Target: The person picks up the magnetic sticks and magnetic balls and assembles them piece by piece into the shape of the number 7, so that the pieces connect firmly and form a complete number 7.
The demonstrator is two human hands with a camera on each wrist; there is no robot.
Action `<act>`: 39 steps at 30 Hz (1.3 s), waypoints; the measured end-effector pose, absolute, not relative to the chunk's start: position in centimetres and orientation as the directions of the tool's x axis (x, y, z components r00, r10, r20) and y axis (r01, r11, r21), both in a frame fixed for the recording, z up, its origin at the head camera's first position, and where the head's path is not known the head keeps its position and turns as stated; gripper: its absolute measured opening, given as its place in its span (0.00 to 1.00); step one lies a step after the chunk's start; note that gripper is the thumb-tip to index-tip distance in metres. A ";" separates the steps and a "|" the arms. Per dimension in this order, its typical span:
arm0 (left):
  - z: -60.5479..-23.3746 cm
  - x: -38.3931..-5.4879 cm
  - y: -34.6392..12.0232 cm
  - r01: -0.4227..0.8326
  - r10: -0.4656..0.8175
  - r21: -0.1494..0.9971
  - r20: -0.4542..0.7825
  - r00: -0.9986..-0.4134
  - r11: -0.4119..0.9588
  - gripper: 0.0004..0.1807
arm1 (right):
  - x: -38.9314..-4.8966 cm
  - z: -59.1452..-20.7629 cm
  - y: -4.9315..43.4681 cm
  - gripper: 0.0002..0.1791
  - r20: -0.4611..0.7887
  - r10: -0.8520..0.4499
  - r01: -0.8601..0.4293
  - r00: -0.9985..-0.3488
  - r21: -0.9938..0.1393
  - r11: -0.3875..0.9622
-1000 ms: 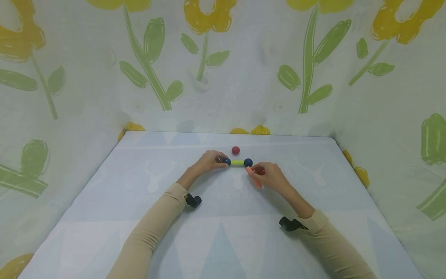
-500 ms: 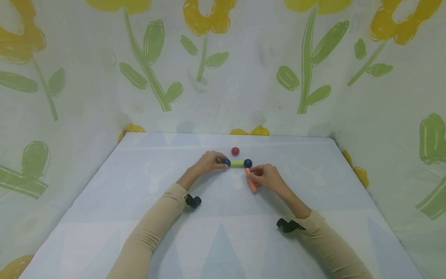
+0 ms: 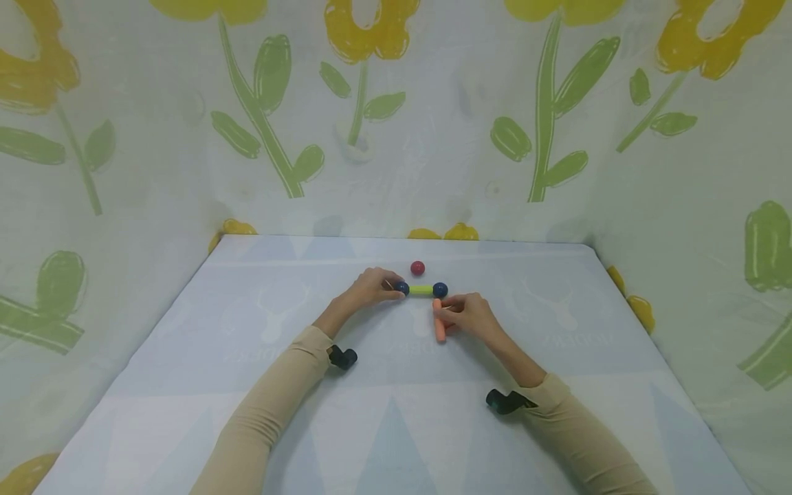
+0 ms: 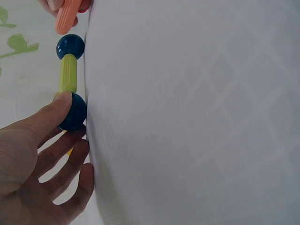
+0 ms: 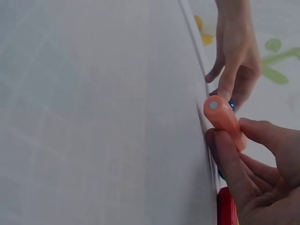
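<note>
My left hand (image 3: 372,287) pinches a dark blue ball (image 4: 77,112) between thumb and fingers. A ribbed yellow-green rod (image 3: 421,290) runs from that ball to a second dark blue ball (image 3: 440,289) on its right. My right hand (image 3: 473,313) holds an orange rod (image 3: 439,322) between thumb and fingertips, just in front of the second ball. One end of the orange rod shows a small silvery disc (image 5: 213,105) in the right wrist view. Whether the orange rod touches the ball, I cannot tell.
A red ball (image 3: 417,268) lies behind the yellow-green rod on the pale patterned tablecloth (image 3: 383,371). A red piece (image 5: 226,206), partly hidden, shows near my right hand in the right wrist view. Flower-printed curtains (image 3: 427,165) stand around the table's back and sides.
My right hand has shifted slightly left and turned the orange rod from a slant to nearly straight toward me, its upper end near the right blue ball. My left hand has stayed in place.
</note>
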State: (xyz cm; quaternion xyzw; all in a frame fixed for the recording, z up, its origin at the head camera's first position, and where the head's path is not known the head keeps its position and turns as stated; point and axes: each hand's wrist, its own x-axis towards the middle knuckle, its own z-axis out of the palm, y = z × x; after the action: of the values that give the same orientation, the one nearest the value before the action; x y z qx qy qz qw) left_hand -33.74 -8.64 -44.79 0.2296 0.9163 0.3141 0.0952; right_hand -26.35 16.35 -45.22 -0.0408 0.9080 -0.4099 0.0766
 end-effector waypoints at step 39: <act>-45.1 -33.8 -8.6 0.369 0.477 0.608 -0.017 -0.879 0.703 0.23 | -26.9 -45.6 16.4 0.30 -0.211 -0.031 0.166 -0.977 -0.843 0.512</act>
State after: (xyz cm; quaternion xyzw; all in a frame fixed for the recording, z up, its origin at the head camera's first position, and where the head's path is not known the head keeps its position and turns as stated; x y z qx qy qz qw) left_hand -33.76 -8.57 -45.06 0.2303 0.9185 0.3093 0.0869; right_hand -26.93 16.35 -45.57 0.0390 0.8638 -0.4923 0.0999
